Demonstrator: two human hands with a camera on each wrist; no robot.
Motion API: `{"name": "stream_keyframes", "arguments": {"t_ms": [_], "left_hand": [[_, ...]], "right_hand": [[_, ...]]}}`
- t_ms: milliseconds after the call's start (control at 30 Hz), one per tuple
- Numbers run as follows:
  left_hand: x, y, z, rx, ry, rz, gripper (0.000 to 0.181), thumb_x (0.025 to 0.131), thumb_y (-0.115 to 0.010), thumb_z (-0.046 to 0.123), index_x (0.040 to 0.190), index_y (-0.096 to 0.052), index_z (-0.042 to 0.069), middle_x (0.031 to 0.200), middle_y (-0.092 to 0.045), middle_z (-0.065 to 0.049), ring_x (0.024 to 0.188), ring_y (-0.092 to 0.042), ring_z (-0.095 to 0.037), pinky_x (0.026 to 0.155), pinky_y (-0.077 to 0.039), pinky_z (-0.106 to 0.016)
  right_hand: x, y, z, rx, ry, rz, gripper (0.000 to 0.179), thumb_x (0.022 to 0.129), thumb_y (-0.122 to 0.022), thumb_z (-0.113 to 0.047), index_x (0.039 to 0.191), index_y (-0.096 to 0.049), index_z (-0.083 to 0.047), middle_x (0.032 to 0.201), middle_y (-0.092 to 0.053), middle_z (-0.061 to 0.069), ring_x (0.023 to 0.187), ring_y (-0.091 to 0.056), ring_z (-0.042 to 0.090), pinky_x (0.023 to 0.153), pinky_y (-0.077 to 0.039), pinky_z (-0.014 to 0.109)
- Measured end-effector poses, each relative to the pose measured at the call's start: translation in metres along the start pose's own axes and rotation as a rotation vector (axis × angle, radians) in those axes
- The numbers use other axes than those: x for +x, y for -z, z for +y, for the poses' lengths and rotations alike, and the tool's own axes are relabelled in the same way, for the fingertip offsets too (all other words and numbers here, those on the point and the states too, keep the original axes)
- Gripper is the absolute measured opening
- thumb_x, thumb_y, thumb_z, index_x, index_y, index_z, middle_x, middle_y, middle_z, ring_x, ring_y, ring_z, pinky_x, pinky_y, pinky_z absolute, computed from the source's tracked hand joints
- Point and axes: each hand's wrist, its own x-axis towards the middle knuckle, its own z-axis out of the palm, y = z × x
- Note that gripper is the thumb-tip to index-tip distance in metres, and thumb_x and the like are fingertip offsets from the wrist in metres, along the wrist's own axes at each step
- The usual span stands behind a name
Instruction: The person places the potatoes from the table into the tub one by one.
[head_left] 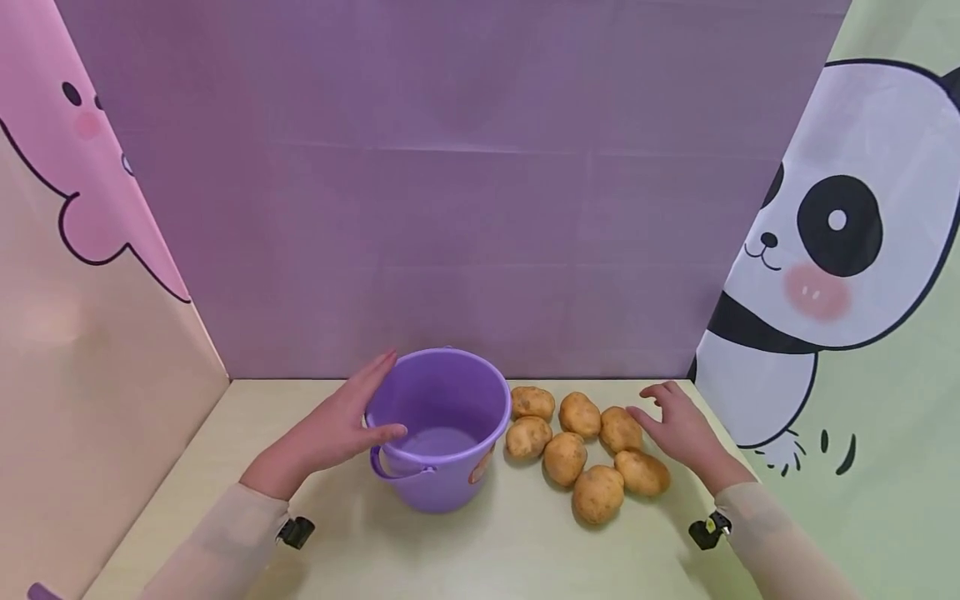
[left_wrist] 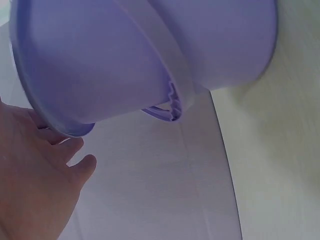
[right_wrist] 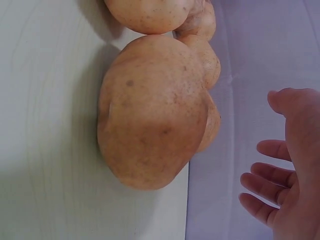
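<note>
A purple bucket [head_left: 438,479] with its handle [head_left: 397,475] hanging at the front left stands upright on the table, its inside bare. My left hand [head_left: 341,425] is at the bucket's left rim, fingers extended along the far side and thumb reaching over the near rim. In the left wrist view, the fingertips overlap the rim of the bucket [left_wrist: 90,55]. Several tan potatoes [head_left: 565,458] lie to the right of the bucket. My right hand [head_left: 678,425] hovers by the rightmost ones with fingers loosely bent and nothing held. One large potato [right_wrist: 152,115] fills the right wrist view, apart from the fingers.
A pale wooden table [head_left: 510,558] carries everything, with a purple backdrop [head_left: 465,183] rising behind it. Side panels show a pink cartoon figure [head_left: 37,108] on the left and a panda [head_left: 885,308] on the right. A small purple object [head_left: 42,592] pokes in at the lower left.
</note>
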Motion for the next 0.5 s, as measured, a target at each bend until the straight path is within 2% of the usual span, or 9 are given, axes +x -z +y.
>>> {"name": "stream_keyframes", "arguments": {"t_ms": [233,367,500], "left_hand": [[0.0058,-0.0023,-0.0055,0.016,-0.03,-0.028,0.121,0.092,-0.086,0.056,0.174,-0.02,-0.005,0.182,-0.014,-0.025,0.165,-0.019,-0.052,0.128,-0.027,-0.072],[0.0081,-0.0047,-0.0062,0.038,-0.012,-0.029,0.124,0.091,-0.086,0.059,0.174,-0.02,-0.005,0.183,-0.013,-0.024,0.165,-0.019,-0.051,0.128,-0.027,-0.07],[0.0097,-0.0078,-0.007,0.099,0.0,-0.027,0.124,0.091,-0.084,0.064,0.173,-0.022,-0.006,0.183,-0.015,-0.022,0.165,-0.022,-0.049,0.129,-0.029,-0.068]], "right_hand": [[0.0001,-0.0027,0.0026,0.005,-0.026,-0.007,0.047,0.109,-0.072,-0.038,0.13,-0.069,0.005,0.13,-0.063,0.025,0.11,-0.066,0.046,0.095,-0.057,0.061],[0.0016,-0.0048,0.0058,0.009,-0.019,-0.007,0.047,0.109,-0.071,-0.037,0.13,-0.069,0.005,0.131,-0.063,0.025,0.113,-0.066,0.047,0.097,-0.057,0.063],[0.0011,-0.0061,0.0072,0.008,-0.018,-0.016,0.046,0.109,-0.072,-0.036,0.129,-0.069,0.005,0.13,-0.063,0.025,0.115,-0.066,0.048,0.098,-0.057,0.064]]}}
